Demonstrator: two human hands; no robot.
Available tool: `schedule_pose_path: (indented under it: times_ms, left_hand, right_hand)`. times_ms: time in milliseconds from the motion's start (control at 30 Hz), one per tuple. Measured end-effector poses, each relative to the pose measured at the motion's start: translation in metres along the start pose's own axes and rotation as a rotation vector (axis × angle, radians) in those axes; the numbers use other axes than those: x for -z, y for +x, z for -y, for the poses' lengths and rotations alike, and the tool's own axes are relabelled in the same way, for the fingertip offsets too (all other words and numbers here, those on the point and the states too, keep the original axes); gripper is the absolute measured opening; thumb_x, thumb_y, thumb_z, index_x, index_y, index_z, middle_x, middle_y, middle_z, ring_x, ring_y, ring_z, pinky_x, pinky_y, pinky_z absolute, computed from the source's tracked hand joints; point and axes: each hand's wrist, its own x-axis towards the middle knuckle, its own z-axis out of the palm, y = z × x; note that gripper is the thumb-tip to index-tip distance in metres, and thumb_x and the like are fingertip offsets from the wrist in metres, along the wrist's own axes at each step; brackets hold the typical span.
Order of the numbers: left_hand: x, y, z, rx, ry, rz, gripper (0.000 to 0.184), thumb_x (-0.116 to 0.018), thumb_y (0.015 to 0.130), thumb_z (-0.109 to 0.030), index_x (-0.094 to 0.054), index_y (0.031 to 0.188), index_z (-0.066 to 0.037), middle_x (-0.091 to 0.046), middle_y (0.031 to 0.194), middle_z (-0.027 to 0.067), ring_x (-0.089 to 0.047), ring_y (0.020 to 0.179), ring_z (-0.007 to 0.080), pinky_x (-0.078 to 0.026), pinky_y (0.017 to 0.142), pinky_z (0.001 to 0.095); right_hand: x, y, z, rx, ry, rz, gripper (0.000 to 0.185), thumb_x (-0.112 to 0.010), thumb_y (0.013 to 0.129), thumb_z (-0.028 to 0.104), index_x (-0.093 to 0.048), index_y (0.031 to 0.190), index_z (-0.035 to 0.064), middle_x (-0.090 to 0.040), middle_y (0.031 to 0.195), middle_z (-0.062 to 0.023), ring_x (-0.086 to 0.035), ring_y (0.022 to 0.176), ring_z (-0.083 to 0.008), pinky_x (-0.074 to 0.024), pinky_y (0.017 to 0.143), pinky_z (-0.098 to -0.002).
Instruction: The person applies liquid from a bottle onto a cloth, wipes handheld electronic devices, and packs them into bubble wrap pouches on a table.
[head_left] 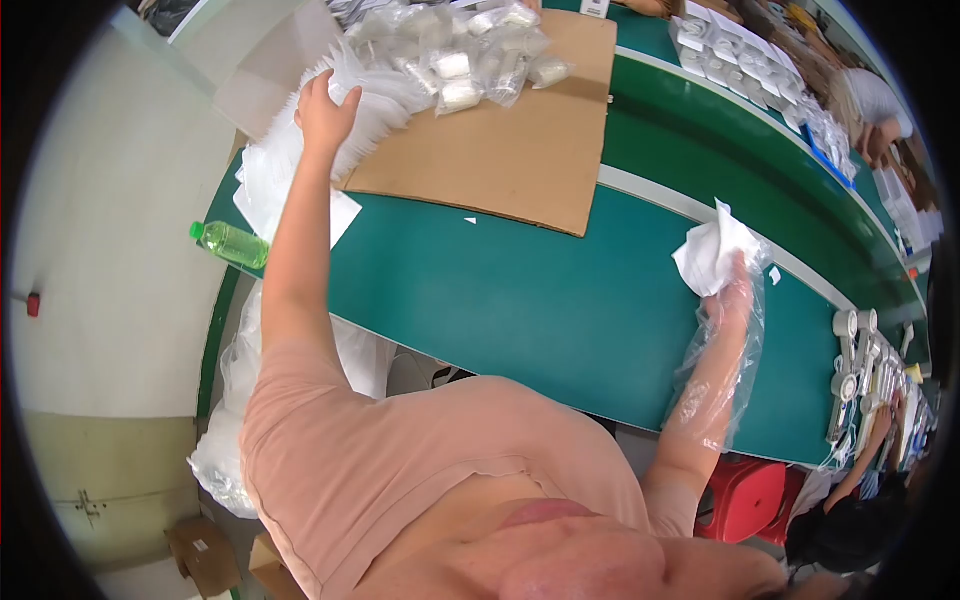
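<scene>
My left hand (328, 112) reaches to the far left of the green table, fingers apart, over a fanned stack of thin white sheets (375, 110). Whether a fingertip touches the stack is hard to tell. At the right, my right hand (735, 290) grips a crumpled white sheet (715, 250). A clear plastic bag (715, 395) hangs round that hand and forearm. Beyond the stack, several clear bags with white items (458, 85) lie on a brown cardboard sheet (490, 160).
A green bottle (235, 245) lies at the table's left edge. White devices with cords (845, 385) stand at the right end. A red stool (745, 500) is below. Other people work at the right, one with an arm (872, 445) among the devices.
</scene>
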Motion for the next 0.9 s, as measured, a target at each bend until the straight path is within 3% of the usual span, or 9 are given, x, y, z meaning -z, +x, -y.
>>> schedule_pose_path:
  times_ms: [67, 200, 267, 367, 500, 567, 700, 767, 900]
  left_hand:
    - [0.007, -0.036, 0.011, -0.094, -0.143, -0.233, 0.047, -0.067, 0.072, -0.030, -0.054, 0.110, -0.006, -0.054, 0.113, 0.0135, -0.049, 0.106, 0.0292, -0.038, 0.088, 0.0430]
    - [0.001, -0.106, 0.047, -0.046, -0.204, -0.308, 0.029, -0.065, 0.073, -0.019, -0.060, 0.097, -0.003, -0.060, 0.099, 0.0132, -0.057, 0.092, 0.0256, -0.044, 0.079, 0.0362]
    - [-0.007, -0.127, 0.062, 0.274, -0.474, -0.176, 0.017, -0.060, 0.075, -0.013, -0.062, 0.087, -0.001, -0.062, 0.079, 0.0115, -0.059, 0.073, 0.0211, -0.047, 0.068, 0.0300]
    - [-0.014, -0.133, 0.074, 0.447, -0.561, -0.216, 0.016, -0.057, 0.077, -0.010, -0.063, 0.087, 0.001, -0.061, 0.069, 0.0093, -0.057, 0.063, 0.0167, -0.047, 0.062, 0.0294]
    - [-0.029, -0.129, 0.073, 0.539, -0.601, -0.136, 0.023, -0.059, 0.077, -0.015, -0.063, 0.094, 0.001, -0.061, 0.069, 0.0091, -0.057, 0.063, 0.0169, -0.046, 0.062, 0.0300]
    - [-0.048, -0.122, 0.067, 0.503, -0.588, 0.124, 0.033, -0.060, 0.078, -0.016, -0.059, 0.106, 0.002, -0.060, 0.069, 0.0059, -0.056, 0.064, 0.0107, -0.045, 0.059, 0.0243]
    - [-0.073, -0.093, 0.058, 0.678, -0.611, -0.001, 0.048, -0.061, 0.077, -0.020, -0.051, 0.117, 0.003, -0.061, 0.073, 0.0083, -0.057, 0.067, 0.0130, -0.045, 0.062, 0.0259]
    - [-0.100, -0.084, 0.063, 0.705, -0.553, -0.103, 0.057, -0.062, 0.076, -0.022, -0.045, 0.123, 0.004, -0.063, 0.081, 0.0139, -0.060, 0.074, 0.0214, -0.047, 0.068, 0.0316]
    - [-0.105, -0.078, 0.039, 0.644, -0.334, -0.214, 0.049, -0.062, 0.076, -0.022, -0.051, 0.115, 0.005, -0.063, 0.089, 0.0190, -0.060, 0.080, 0.0299, -0.046, 0.074, 0.0363]
  right_hand:
    - [0.004, 0.004, 0.001, -0.036, 0.032, 0.068, 0.054, -0.061, 0.083, 0.025, -0.040, 0.126, 0.0021, -0.050, 0.123, -0.0133, -0.048, 0.112, -0.0308, -0.0370, 0.097, -0.0448]
    - [0.006, 0.009, 0.000, -0.068, -0.023, 0.115, 0.055, -0.061, 0.083, 0.027, -0.039, 0.127, 0.0024, -0.050, 0.123, -0.0135, -0.046, 0.114, -0.0306, -0.0358, 0.098, -0.0445]
    - [0.002, 0.005, 0.002, -0.032, -0.063, 0.034, 0.055, -0.060, 0.083, 0.027, -0.038, 0.128, 0.0033, -0.049, 0.123, -0.0132, -0.046, 0.114, -0.0302, -0.0360, 0.098, -0.0442]
    - [0.002, 0.004, 0.001, 0.009, -0.094, 0.046, 0.055, -0.060, 0.083, 0.028, -0.037, 0.128, 0.0035, -0.049, 0.123, -0.0128, -0.048, 0.113, -0.0298, -0.0377, 0.097, -0.0438]
    - [0.001, 0.002, 0.002, 0.031, -0.128, 0.015, 0.055, -0.059, 0.084, 0.028, -0.037, 0.128, 0.0033, -0.049, 0.124, -0.0127, -0.049, 0.111, -0.0295, -0.0397, 0.095, -0.0437]
    - [0.003, 0.002, 0.004, 0.026, -0.142, 0.024, 0.054, -0.059, 0.084, 0.028, -0.037, 0.128, 0.0032, -0.049, 0.124, -0.0127, -0.049, 0.111, -0.0292, -0.0409, 0.094, -0.0436]
    - [-0.004, -0.005, 0.004, 0.029, -0.182, -0.032, 0.055, -0.058, 0.084, 0.028, -0.037, 0.128, 0.0031, -0.048, 0.124, -0.0128, -0.049, 0.112, -0.0294, -0.0401, 0.095, -0.0436]
    - [0.000, -0.003, 0.002, 0.065, -0.170, 0.033, 0.055, -0.058, 0.085, 0.029, -0.036, 0.129, 0.0039, -0.048, 0.125, -0.0128, -0.048, 0.113, -0.0295, -0.0395, 0.095, -0.0437]
    - [-0.006, -0.006, 0.002, 0.063, -0.161, 0.009, 0.055, -0.057, 0.085, 0.029, -0.036, 0.129, 0.0047, -0.047, 0.126, -0.0127, -0.048, 0.113, -0.0296, -0.0387, 0.096, -0.0438]
